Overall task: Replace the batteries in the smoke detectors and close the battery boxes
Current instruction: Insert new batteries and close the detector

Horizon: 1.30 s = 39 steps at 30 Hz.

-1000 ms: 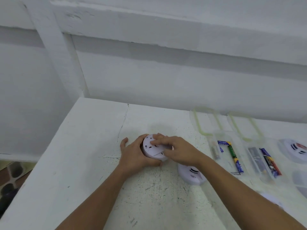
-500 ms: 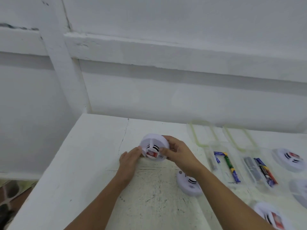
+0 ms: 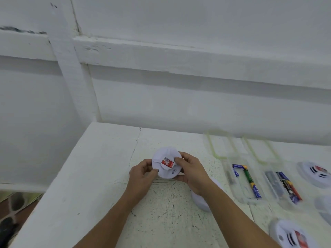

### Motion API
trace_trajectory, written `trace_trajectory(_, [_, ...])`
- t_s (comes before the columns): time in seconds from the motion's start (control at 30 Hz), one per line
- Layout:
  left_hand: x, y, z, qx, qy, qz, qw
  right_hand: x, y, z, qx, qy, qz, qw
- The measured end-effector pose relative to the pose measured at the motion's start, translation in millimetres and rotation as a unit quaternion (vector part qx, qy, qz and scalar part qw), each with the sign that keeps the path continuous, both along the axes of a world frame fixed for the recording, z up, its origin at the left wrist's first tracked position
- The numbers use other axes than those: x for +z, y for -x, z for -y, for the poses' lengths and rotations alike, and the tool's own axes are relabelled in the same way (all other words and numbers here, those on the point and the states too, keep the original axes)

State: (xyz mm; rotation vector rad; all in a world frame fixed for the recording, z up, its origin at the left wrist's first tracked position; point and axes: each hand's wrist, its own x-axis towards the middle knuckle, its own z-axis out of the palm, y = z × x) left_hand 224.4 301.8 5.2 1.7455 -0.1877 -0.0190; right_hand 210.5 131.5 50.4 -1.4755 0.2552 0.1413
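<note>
Holds a round white plastic smoke detector with a red label (image 3: pixel 166 162) over the scuffed white painted tabletop (image 3: pixel 100 176), labelled face tilted toward the camera. Grips its left edge with the left hand (image 3: pixel 141 174), thumb and fingers curled round the rim. Pinches its right side with the right hand (image 3: pixel 189 170), thumb beside the red label, other fingers curled underneath. Partly hides a second round white detector (image 3: pixel 200 201) lying on the table under the right forearm. Further right, side by side: two clear plastic boxes, the nearer box (image 3: pixel 249 181) with blue and green cylindrical batteries, the farther box (image 3: pixel 284 187) with dark and blue ones. Beyond those, near the right edge, two more white detectors (image 3: pixel 317 173) (image 3: pixel 292 235).
</note>
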Motion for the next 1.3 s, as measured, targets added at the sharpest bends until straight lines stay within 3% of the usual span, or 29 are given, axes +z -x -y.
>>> trace_trajectory(0.3, [2.5, 3.2, 0.3, 0.012, -0.046, 0.032, 0.998, -6.9, -20.2, 14.0, 0.083, 0.139, -0.05, 0.986])
trace_trajectory(0.53, [1.6, 1.0, 1.1, 0.021, -0.059, 0.055, 0.997, -13.9, -27.2, 14.5, 0.081, 0.159, -0.063, 0.982])
trace_trajectory(1.3, [-8.5, -8.4, -3.8, -0.006, -0.055, -0.009, 0.998, -13.6, -20.5, 7.5, 0.06, 0.202, -0.051, 0.976])
